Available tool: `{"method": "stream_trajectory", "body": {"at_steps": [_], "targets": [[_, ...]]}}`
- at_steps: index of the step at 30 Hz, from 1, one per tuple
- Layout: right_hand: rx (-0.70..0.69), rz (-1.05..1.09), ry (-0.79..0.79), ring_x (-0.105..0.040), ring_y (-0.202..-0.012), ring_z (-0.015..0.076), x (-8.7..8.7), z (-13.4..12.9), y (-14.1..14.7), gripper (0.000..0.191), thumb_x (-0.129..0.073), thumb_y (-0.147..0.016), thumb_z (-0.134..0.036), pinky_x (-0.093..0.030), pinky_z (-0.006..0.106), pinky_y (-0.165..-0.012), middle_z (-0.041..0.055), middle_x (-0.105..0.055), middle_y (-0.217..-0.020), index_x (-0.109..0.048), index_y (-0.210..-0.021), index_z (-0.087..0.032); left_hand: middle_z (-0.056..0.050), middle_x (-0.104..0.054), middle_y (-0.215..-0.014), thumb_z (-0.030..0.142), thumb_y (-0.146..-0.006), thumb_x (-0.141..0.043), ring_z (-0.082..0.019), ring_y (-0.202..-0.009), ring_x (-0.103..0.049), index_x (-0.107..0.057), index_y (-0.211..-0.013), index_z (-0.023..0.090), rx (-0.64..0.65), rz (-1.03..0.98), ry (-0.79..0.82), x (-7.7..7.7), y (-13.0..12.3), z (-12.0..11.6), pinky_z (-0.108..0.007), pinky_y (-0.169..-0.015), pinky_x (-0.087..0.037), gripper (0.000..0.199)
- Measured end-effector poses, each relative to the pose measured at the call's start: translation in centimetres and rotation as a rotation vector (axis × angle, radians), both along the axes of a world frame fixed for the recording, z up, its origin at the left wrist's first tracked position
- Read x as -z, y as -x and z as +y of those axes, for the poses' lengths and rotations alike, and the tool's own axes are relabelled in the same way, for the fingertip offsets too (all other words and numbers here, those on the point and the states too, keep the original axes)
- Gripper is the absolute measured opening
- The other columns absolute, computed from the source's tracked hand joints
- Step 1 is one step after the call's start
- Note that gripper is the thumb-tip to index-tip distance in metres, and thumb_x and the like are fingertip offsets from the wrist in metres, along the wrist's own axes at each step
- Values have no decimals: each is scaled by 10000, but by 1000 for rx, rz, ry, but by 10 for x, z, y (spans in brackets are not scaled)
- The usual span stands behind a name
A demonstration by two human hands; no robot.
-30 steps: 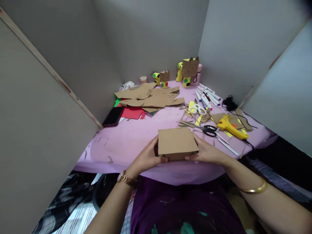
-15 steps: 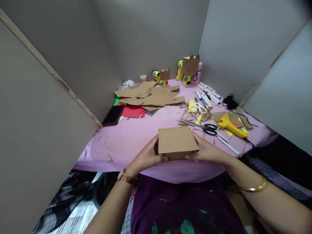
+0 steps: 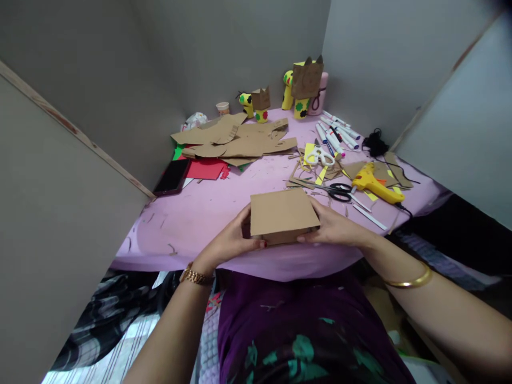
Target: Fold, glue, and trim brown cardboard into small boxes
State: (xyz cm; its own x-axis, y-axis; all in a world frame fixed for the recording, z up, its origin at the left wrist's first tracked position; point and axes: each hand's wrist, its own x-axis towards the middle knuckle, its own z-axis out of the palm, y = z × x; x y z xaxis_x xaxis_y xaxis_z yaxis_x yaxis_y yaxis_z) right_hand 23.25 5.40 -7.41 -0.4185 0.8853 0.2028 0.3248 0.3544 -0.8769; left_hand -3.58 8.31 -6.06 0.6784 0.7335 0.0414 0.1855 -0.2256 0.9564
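Note:
A brown cardboard box [image 3: 283,212] with a flat, square top rests at the front edge of the pink-covered table [image 3: 192,213]. My left hand [image 3: 232,238] grips its left side, thumb at the lower front edge. On the opposite side my right hand [image 3: 330,224] holds the box, with its thumb at the front. The far fingers of both hands are partly hidden by the box. Just beyond the box and to the right lie black-handled scissors [image 3: 340,192], white-handled scissors [image 3: 320,156] and a yellow glue gun [image 3: 376,184].
Cardboard pieces [image 3: 240,140], red paper [image 3: 206,169] and a phone [image 3: 173,176] lie at the back left. Markers [image 3: 338,132] and black yarn [image 3: 375,143] are at the right. Cardboard figures [image 3: 307,82] stand near the back walls, beside a pink bottle [image 3: 320,96].
The whole view has shifted, so the table and its objects appear higher and slightly further left. Both hands keep their hold on the box.

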Motion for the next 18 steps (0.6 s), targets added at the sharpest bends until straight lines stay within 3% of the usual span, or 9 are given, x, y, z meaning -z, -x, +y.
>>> {"method": "stream_trajectory", "body": {"at_steps": [5,9,12,18], "targets": [[23,-4,10,-405,-1362,342,3,-2,-1,966,-821,-651,-443,-313,486,-1131,130,-443,-1481,-314,-1442,-218,-121,-248,-1598,275,-748,-737,-307,-1444,-277,-195,-1514,234,-11,-56,0,8,7,3,-482,-1177,-266,940],[36,-24,4,-424,-1355,335,5,-5,-1,976,-806,-663,-480,-343,471,-1118,120,-467,-1473,-297,-1457,-230,-138,-217,-1605,296,-821,-635,-320,-1417,-338,-108,-1526,289,-82,-68,-39,22,20,2,-534,-1114,-350,880],[59,-55,-8,-458,-1331,346,7,-6,-2,997,-807,-658,-495,-373,477,-1099,116,-513,-1439,-288,-1470,-238,-157,-272,-1582,320,-795,-685,-331,-1405,-355,-161,-1523,265,-133,-5,-97,26,27,-6,-539,-1121,-332,898],[110,-116,-17,-542,-1248,373,7,-8,-2,987,-806,-649,-507,-444,494,-1040,145,-593,-1344,-319,-1456,-213,-163,-372,-1535,244,-661,-801,-348,-1408,-329,-332,-1476,209,-156,213,-231,16,27,-21,-558,-1171,-217,941]]}}
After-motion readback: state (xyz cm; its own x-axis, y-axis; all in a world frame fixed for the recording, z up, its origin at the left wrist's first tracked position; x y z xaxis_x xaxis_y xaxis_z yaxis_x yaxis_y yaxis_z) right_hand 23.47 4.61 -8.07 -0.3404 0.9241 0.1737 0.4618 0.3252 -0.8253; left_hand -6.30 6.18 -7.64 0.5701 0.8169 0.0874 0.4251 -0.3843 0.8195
